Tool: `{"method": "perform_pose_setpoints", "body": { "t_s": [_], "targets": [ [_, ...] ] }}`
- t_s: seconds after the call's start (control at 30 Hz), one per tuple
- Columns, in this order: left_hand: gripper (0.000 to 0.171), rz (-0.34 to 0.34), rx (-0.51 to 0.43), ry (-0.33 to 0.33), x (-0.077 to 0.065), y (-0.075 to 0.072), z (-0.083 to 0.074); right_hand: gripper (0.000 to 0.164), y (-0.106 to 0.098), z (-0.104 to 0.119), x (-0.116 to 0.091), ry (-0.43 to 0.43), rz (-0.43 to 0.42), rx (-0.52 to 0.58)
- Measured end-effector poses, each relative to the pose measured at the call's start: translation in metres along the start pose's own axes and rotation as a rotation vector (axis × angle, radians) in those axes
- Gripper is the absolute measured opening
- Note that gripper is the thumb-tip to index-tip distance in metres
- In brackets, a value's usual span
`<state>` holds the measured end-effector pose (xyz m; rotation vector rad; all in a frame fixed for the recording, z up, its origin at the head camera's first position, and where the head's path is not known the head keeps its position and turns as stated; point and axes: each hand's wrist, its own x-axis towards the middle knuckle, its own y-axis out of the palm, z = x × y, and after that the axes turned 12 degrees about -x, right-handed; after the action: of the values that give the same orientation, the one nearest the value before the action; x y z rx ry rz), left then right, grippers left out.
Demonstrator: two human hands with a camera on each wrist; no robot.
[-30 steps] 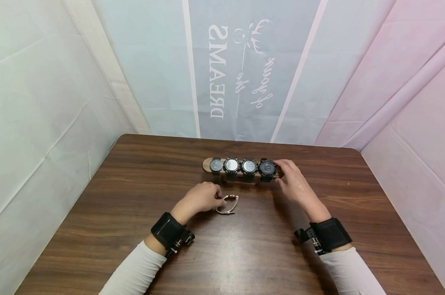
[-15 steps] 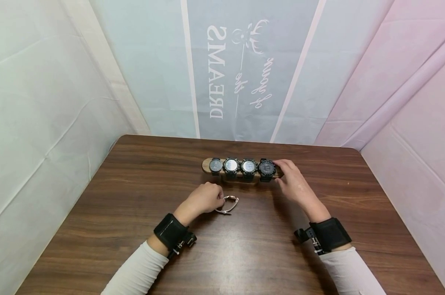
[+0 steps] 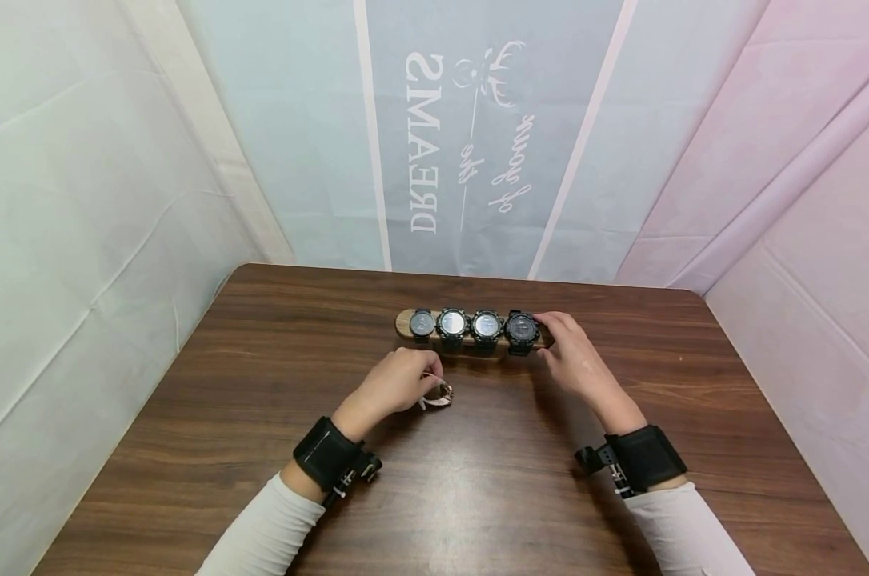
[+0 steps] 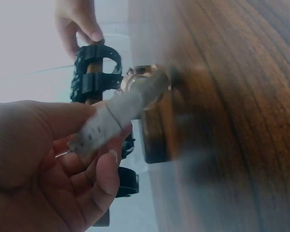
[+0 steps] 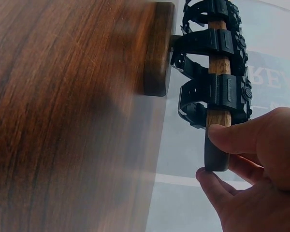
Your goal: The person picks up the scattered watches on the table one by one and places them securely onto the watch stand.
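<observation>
My left hand point(image 3: 397, 380) pinches a wristwatch point(image 3: 440, 394) with a whitish strap between thumb and fingers, in front of the watch stand point(image 3: 403, 322). In the left wrist view the loose strap point(image 4: 111, 118) is blurred, and a rose-gold case point(image 4: 142, 84) shows beyond it. Several dark watches point(image 3: 522, 328) are strapped side by side around the stand's wooden bar. At the bar's right end, my right hand point(image 3: 574, 356) grips the tip; the right wrist view has the thumb on the bar end point(image 5: 216, 154) and fingers beneath and behind.
The stand's wooden base point(image 5: 158, 58) rests on a dark wood-grain table point(image 3: 262, 384). Behind the far edge hangs a blue-grey printed cloth point(image 3: 463, 136). White sheets point(image 3: 82, 200) close off both sides.
My left hand has taken hold of the white-strapped watch, turned it and drawn it slightly left, nearer the stand. The right hand stays at the bar's end.
</observation>
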<state>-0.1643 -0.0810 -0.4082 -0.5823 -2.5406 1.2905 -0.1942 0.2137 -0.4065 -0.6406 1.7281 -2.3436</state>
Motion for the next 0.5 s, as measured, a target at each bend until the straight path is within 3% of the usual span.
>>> {"method": "perform_pose_setpoints", "body": {
  "t_s": [0.2, 0.5],
  "targets": [
    [0.005, -0.037, -0.035, 0.017, -0.005, -0.007, -0.004, 0.055, -0.001, 0.000, 0.000, 0.006, 0.015, -0.008],
    [0.003, -0.103, -0.135, 0.118, -0.006, -0.011, -0.007, 0.055, -0.001, 0.001, 0.000, 0.012, 0.026, -0.010]
  ]
}}
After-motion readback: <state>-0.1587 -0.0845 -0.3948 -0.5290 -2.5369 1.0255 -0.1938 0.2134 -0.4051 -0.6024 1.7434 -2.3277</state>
